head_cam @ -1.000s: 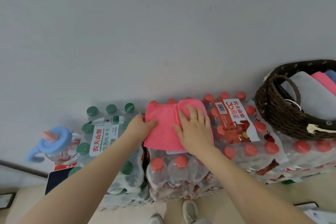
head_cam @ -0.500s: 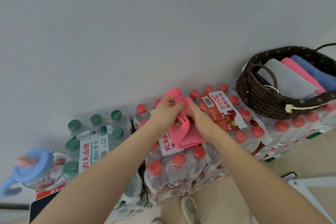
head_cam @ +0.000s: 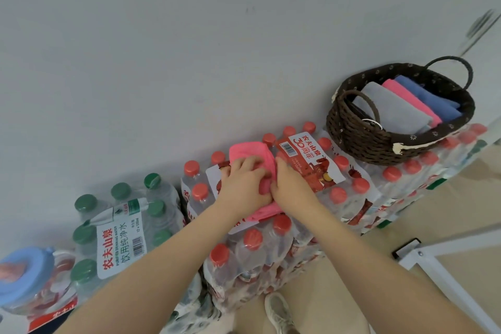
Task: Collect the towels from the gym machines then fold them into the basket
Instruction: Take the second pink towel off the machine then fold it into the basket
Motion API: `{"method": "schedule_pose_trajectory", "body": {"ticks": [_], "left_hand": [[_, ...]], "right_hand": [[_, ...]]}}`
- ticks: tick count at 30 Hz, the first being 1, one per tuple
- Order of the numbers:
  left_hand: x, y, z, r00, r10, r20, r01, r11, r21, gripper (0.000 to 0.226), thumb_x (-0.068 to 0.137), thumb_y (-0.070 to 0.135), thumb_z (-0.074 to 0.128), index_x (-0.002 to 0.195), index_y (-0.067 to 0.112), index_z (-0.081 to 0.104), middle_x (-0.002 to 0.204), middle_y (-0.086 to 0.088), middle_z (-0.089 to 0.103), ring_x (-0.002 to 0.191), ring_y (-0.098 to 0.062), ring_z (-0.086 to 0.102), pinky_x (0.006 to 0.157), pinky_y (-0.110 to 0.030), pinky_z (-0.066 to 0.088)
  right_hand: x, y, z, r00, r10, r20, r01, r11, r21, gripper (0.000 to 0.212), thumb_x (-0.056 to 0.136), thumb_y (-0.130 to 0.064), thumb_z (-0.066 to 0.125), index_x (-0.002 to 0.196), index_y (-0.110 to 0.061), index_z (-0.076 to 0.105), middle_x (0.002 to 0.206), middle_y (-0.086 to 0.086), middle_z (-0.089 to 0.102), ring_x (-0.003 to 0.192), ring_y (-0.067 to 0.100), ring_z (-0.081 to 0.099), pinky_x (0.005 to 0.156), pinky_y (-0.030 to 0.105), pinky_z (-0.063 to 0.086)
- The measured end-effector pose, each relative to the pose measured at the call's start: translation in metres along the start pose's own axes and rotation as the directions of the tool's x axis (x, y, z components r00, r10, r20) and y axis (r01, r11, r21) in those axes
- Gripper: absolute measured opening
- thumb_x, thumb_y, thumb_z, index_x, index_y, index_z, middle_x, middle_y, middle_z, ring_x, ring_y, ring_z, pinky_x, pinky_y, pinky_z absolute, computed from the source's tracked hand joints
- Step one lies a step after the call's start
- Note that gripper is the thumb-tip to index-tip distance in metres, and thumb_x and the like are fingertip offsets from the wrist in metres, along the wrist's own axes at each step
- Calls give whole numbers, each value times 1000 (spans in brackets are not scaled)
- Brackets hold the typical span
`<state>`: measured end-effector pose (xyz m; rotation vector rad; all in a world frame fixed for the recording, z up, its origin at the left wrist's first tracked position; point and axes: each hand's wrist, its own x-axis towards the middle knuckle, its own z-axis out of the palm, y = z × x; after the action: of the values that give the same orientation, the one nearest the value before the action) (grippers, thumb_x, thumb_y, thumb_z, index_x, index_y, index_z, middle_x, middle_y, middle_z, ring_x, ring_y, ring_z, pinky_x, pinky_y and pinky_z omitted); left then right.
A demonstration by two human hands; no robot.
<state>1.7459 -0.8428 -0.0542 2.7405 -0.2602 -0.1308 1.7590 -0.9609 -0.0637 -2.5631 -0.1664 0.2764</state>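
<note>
Both hands are working a pink towel [head_cam: 245,153] on top of a shrink-wrapped pack of red-capped bottles [head_cam: 253,241]. The left hand [head_cam: 244,184] is gripping the towel's left part, fingers curled over the cloth. The right hand [head_cam: 291,184] is gripping its right part, fingers curled into the bunched fabric. The two hands are touching each other, with the towel lying crumpled between and beneath them near the pack's far edge.

A dark wicker basket [head_cam: 360,141] is standing on further red-capped packs toward the right end of the row, well apart from the hands. It is holding folded grey [head_cam: 390,111], pink [head_cam: 409,102] and blue [head_cam: 431,97] towels, lying side by side.

A green-capped pack [head_cam: 119,233] is sitting just left of the red-capped one.
</note>
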Motion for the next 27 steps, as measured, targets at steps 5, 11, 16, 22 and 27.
{"method": "schedule_pose_trajectory", "body": {"ticks": [5, 11, 16, 22, 27], "left_hand": [[1, -19, -3, 970, 33, 243, -75, 983, 166, 96, 63, 67, 64, 142, 48, 13, 157, 5, -12, 140, -32, -25, 109, -54, -16], [-5, -39, -1, 938, 145, 315, -135, 989, -52, 136, 37, 79, 57, 146, 31, -8, 152, 11, -22, 129, -16, -35, 116, -50, -5], [4, -54, -19, 895, 333, 296, -315, 943, -109, 136, 42, 84, 57, 146, 25, -8, 148, 16, -12, 138, -8, -15, 114, -32, -5], [46, 5, -40, 832, 440, -337, -531, 809, -254, 63, 64, 9, 65, 121, 24, 45, 119, 5, 57, 109, -5, 52, 96, -12, 36], [95, 88, -69, 917, 132, -377, -393, 473, -789, 43, 61, 2, 71, 93, 27, 57, 87, 13, 67, 81, -2, 64, 74, -21, 53]], "right_hand": [[-5, -13, 5, 997, 76, -11, -77, 969, -235, 47, 95, -11, 33, 140, -8, 22, 135, 14, 47, 123, 33, 45, 95, 43, 37], [4, -19, -1, 978, 210, 10, -209, 974, -83, 43, 93, -30, 47, 126, -2, 41, 127, 16, 54, 117, 33, 51, 97, 43, 40], [1, 1, -43, 953, 160, 257, -297, 664, 686, 24, 91, -8, 52, 113, -1, 56, 103, 14, 66, 88, 23, 61, 81, 36, 51], [-1, 49, -109, 921, -98, 377, -365, 125, 923, 14, 82, -8, 51, 82, -5, 65, 50, 1, 61, 40, 7, 57, 37, 15, 45], [13, 90, -166, 925, -220, 310, -341, -124, 932, 38, 42, -3, 82, 77, 0, 67, 61, 8, 55, 46, 13, 56, 42, 24, 52]]}}
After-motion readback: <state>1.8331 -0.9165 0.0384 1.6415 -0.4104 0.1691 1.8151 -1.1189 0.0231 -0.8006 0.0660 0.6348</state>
